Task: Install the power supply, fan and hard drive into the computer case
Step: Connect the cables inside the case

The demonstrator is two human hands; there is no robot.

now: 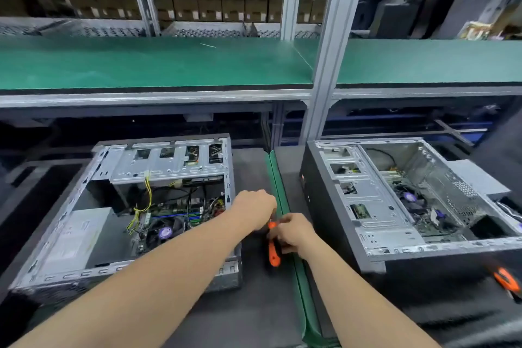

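Note:
An open computer case (99, 234) lies on its side at the left, with a grey power supply (79, 237) inside at its near left, a motherboard with a black fan (162, 232) and yellow cables. Between the two cases my right hand (293, 232) grips an orange-handled screwdriver (273, 251). My left hand (254, 210) is curled at the screwdriver's tip end, just beside the left case's right wall; what it pinches is hidden. A second open case (375, 206) stands to the right.
A green divider strip (278, 186) runs between the two dark work mats. Another orange-handled tool (507, 280) lies blurred at the right edge. A grey box (477, 178) sits behind the right case. A green shelf (155, 62) spans overhead, on an aluminium post (324, 79).

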